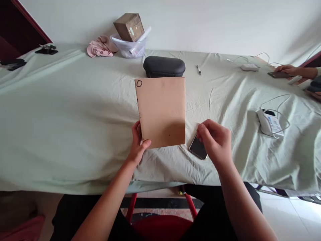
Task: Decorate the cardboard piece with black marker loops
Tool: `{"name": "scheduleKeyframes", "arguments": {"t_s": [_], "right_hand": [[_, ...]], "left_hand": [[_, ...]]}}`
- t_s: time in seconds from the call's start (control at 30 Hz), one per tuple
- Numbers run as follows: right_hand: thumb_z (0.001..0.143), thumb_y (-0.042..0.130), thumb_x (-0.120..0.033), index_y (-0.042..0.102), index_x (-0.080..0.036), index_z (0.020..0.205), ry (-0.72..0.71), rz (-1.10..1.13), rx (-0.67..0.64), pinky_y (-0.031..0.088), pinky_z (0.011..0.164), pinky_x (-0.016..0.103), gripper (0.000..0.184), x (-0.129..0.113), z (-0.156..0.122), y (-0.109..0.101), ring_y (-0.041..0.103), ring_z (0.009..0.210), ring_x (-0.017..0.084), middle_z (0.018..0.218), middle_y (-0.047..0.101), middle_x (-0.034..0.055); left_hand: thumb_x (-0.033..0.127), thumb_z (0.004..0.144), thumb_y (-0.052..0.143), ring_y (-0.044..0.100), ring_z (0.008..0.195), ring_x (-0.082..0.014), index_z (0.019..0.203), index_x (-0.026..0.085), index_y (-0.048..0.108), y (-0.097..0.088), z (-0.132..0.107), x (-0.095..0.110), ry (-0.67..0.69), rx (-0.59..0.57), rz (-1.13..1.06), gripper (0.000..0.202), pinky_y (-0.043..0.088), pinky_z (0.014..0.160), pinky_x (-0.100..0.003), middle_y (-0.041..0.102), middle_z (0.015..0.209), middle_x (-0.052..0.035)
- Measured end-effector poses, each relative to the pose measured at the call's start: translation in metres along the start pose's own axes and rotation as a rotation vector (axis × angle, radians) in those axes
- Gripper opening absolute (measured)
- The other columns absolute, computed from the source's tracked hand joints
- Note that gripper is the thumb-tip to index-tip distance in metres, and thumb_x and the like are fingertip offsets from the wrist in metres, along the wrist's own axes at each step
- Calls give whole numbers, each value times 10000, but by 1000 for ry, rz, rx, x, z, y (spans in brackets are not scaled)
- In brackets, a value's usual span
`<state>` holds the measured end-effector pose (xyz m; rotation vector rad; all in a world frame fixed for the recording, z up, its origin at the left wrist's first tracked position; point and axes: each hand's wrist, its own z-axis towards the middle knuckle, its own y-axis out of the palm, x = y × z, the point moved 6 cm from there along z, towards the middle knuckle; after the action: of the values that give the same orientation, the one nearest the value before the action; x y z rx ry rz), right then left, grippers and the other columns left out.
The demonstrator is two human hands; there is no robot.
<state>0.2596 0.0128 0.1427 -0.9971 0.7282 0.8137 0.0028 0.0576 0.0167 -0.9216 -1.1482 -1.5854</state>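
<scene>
Brown stitched notebook (162, 110) flat on the pale green sheet (62, 117), pinned at its near-left corner.

Left hand (138, 144) gripping that corner, thumb on the cover, fingers partly tucked under the spine edge. Right hand (215, 140) loosely curled, empty, hovering just above a dark smartphone (198, 148); contact impossible to tell, phone's right part hidden behind the hand. Behind the notebook, a black zip case (164, 66), lower edge cut off by the cover. At far right, another person's hand (286, 69) on a device (277, 75), hard to make out.
</scene>
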Motion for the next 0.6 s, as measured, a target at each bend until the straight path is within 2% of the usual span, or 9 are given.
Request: {"name": "scheduleKeyframes", "arguments": {"t_s": [0.07, 0.1, 0.13, 0.2, 0.27, 0.3, 0.4, 0.5, 0.6], "right_hand": [[974, 625, -389, 648, -186, 815, 117, 58, 33, 466, 657, 275, 258, 40, 2, 5, 603, 709, 152, 757, 656, 20], [961, 646, -438, 682, -195, 973, 153, 98, 23, 520, 771, 308, 246, 55, 2, 12, 661, 875, 190, 944, 715, 50], [961, 642, -499, 682, -210, 1130, 179, 167, -51, 545, 864, 349, 337, 66, 2, 24, 676, 1021, 225, 1109, 726, 74], [979, 589, -609, 583, -248, 1422, 208, 311, -265, 525, 1059, 440, 571, 74, -1, 50, 621, 1275, 273, 1411, 645, 101], [976, 557, -692, 419, -276, 1604, 197, 384, -447, 470, 1167, 502, 766, 67, -6, 69, 531, 1422, 305, 1622, 475, 102], [959, 565, -726, 329, -286, 1659, 175, 380, -488, 447, 1196, 524, 860, 61, -7, 74, 478, 1477, 324, 1693, 370, 96], [901, 635, -767, 89, -303, 1723, 40, 273, -463, 332, 1280, 567, 1090, 38, -9, 73, 245, 1613, 358, 1778, 101, 56], [904, 696, -703, 14, -302, 1725, -151, 108, -376, 212, 1331, 547, 1140, 17, -13, 65, 54, 1648, 332, 1781, 35, 34], [925, 698, -663, -21, -309, 1722, -248, -36, -331, 306, 1299, 538, 1131, 5, -20, 63, 97, 1641, 340, 1778, 48, 58]], "left_hand": [[527, 745, 813, 551, 1293, -292, 1402, 332, 467, 0, 0, 1, 12, 5, -3, 767, 485, 1078, -438, 566, 1386, -78], [527, 743, 812, 557, 1291, -297, 1406, 324, 474, 0, 0, 1, 14, 9, -9, 772, 492, 1074, -439, 576, 1384, -81], [524, 744, 812, 560, 1299, -301, 1414, 319, 481, -1, -1, 0, 11, 16, -17, 775, 495, 1076, -441, 585, 1392, -83], [521, 753, 804, 564, 1330, -310, 1434, 315, 502, -5, -2, -3, -2, 36, -39, 772, 490, 1100, -446, 603, 1418, -81], [536, 779, 772, 569, 1358, -315, 1436, 305, 544, -11, -3, -7, -41, 84, -81, 733, 474, 1136, -454, 628, 1430, -76], [556, 793, 747, 577, 1362, -319, 1414, 289, 583, -14, -3, -10, -81, 118, -116, 695, 471, 1146, -461, 653, 1412, -78], [638, 803, 688, 595, 1370, -353, 1258, 222, 716, -21, -1, -21, -258, 216, -246, 617, 490, 1141, -495, 740, 1291, -101], [594, 841, 680, 538, 1453, -341, 1279, 240, 726, -20, 7, -21, -293, 197, -309, 565, 467, 1187, -485, 736, 1345, -70], [465, 913, 674, 411, 1562, -270, 1493, 394, 563, -18, 13, -15, -200, 154, -298, 595, 388, 1266, -439, 539, 1611, 55]]}}
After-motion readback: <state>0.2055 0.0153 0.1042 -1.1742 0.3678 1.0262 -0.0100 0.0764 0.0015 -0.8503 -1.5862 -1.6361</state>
